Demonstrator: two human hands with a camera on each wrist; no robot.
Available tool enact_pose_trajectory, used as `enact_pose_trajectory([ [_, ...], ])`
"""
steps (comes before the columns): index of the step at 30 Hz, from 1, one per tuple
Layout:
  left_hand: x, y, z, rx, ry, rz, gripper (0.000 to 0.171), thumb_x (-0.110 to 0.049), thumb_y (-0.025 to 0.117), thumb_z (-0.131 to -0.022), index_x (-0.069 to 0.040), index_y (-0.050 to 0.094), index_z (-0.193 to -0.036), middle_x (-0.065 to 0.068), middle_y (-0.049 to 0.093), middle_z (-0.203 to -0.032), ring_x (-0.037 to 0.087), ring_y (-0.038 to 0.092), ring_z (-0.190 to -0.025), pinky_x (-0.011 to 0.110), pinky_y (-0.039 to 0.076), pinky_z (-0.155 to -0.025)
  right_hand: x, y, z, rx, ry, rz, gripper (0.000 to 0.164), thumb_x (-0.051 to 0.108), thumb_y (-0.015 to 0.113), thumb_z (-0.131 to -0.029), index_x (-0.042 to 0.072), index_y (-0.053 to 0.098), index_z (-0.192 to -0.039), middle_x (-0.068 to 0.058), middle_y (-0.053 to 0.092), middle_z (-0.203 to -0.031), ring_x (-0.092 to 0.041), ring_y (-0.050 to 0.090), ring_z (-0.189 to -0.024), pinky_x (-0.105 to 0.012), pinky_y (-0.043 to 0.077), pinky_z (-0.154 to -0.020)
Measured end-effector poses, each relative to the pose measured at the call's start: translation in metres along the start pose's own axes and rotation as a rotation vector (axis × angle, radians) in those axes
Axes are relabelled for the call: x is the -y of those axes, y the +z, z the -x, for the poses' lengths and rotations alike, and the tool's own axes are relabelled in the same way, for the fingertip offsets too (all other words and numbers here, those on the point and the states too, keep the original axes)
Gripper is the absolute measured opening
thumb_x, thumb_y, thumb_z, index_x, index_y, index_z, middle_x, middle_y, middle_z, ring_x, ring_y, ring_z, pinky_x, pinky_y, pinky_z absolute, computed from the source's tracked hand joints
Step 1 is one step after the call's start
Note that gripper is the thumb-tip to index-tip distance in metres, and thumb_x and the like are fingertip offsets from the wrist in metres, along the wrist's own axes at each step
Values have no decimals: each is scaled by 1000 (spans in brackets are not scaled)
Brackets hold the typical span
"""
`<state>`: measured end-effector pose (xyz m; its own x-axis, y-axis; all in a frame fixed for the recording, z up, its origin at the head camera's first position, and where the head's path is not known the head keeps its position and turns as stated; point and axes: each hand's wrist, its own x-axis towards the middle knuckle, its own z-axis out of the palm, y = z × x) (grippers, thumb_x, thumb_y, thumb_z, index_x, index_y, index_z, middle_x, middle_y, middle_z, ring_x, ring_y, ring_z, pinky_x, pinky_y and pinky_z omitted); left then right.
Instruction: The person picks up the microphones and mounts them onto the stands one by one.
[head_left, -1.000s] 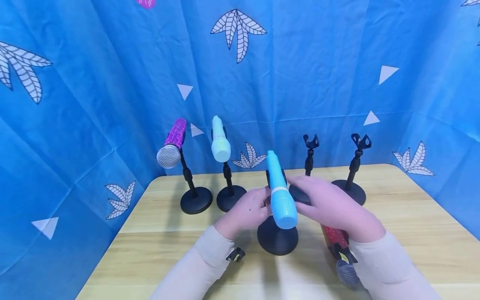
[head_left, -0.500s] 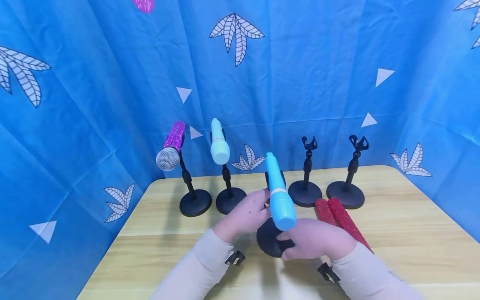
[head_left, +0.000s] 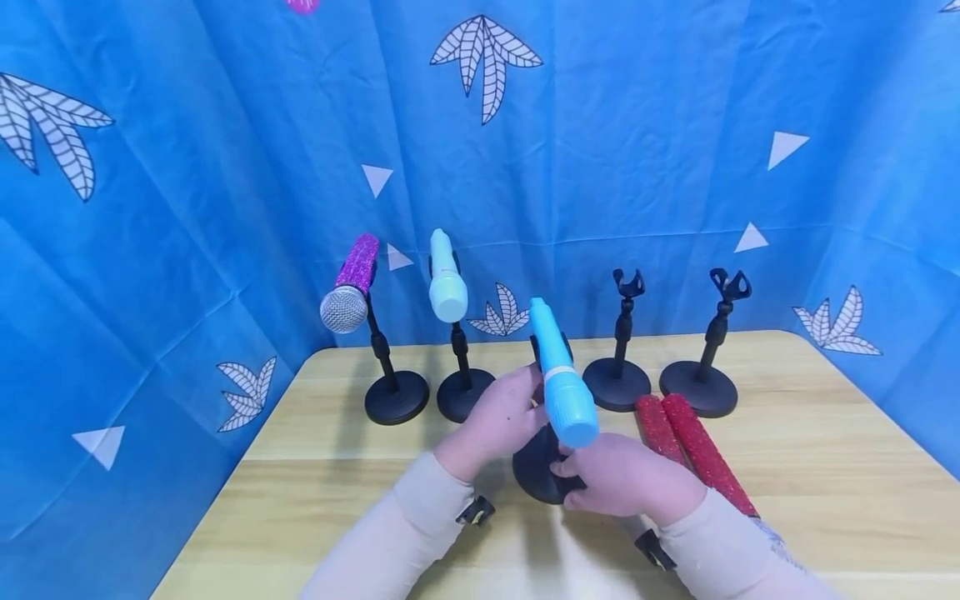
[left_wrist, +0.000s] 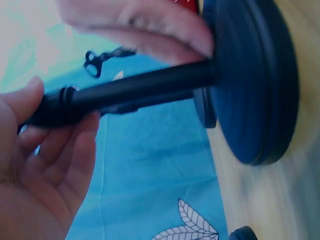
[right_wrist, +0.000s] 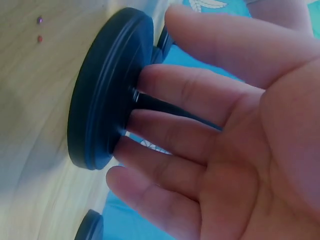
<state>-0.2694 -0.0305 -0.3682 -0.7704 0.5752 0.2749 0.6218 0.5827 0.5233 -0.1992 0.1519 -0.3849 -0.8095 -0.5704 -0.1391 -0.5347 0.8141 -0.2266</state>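
A bright blue microphone (head_left: 566,392) sits in the clip of a black desktop stand, its head toward me. My left hand (head_left: 502,417) grips the stand's pole (left_wrist: 145,82) near the collar, thumb on one side and fingers on the other. Low on the right, my right hand (head_left: 618,475) reaches the round base (right_wrist: 107,95); its fingers are extended, with the fingertips right at the base's upper face. The microphone's head hides part of the pole in the head view. Two red glitter microphones (head_left: 708,458) lie beside my right forearm, which partly covers them.
Behind on the left, a purple glitter microphone (head_left: 356,271) and a pale mint microphone (head_left: 447,287) rest in stands. Two stands with bare clips (head_left: 628,283) (head_left: 730,286) are at the back right. A blue patterned curtain (head_left: 637,125) surrounds the wooden table (head_left: 300,500).
My right hand has dropped from beside the blue microphone to the stand's base, uncovering the red microphones' handles. My left hand keeps its hold on the pole.
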Motion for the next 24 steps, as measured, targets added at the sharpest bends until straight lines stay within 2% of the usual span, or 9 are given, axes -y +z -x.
enact_pose_trajectory([
  [3,-4,3,-1,-52,-11,-85,15,-19,71,-95,-17,60,-106,-7,60,-89,10,59,-81,29,51,-73,2,1,0,-35,-18,35,41,32,80,-85,13,76,-121,-10,69,-123,-32,67,-111,-49,54,-89],
  [5,-4,4,-1,-63,-25,-91,17,-19,71,-94,-18,60,-106,-7,60,-89,10,59,-80,29,51,-72,2,1,0,-45,-26,46,40,33,80,-85,13,76,-119,-8,71,-118,-30,68,-108,-48,55,-88],
  [7,-2,4,0,-49,-34,-42,15,-18,70,-95,-18,61,-107,-8,61,-92,9,59,-82,29,51,-74,3,1,0,-45,-30,47,39,33,80,-85,14,76,-118,-7,71,-114,-29,68,-107,-47,55,-86],
  [12,3,-5,3,12,-56,182,14,-22,61,-101,-18,64,-114,-7,65,-104,11,59,-90,32,51,-79,2,0,0,-30,-17,26,40,34,80,-85,14,76,-120,-5,71,-114,-28,67,-108,-46,55,-87],
  [15,4,-9,5,52,-55,238,19,-21,59,-102,-16,65,-119,-6,67,-112,11,60,-96,33,52,-83,2,0,-1,-26,-12,17,41,35,80,-84,14,76,-120,-5,71,-115,-29,67,-109,-46,55,-87],
  [19,3,-10,5,86,-42,196,18,-18,61,-102,-15,67,-118,-5,70,-111,11,63,-96,33,53,-84,2,2,-1,-31,-16,20,41,35,80,-84,15,76,-120,-7,71,-118,-30,67,-109,-47,55,-87],
  [24,-2,-6,2,16,-63,103,10,-16,67,-99,-18,66,-108,-9,69,-99,9,63,-91,31,53,-80,2,2,0,-51,-30,28,40,35,79,-86,13,76,-119,-10,70,-121,-30,67,-111,-48,54,-89],
])
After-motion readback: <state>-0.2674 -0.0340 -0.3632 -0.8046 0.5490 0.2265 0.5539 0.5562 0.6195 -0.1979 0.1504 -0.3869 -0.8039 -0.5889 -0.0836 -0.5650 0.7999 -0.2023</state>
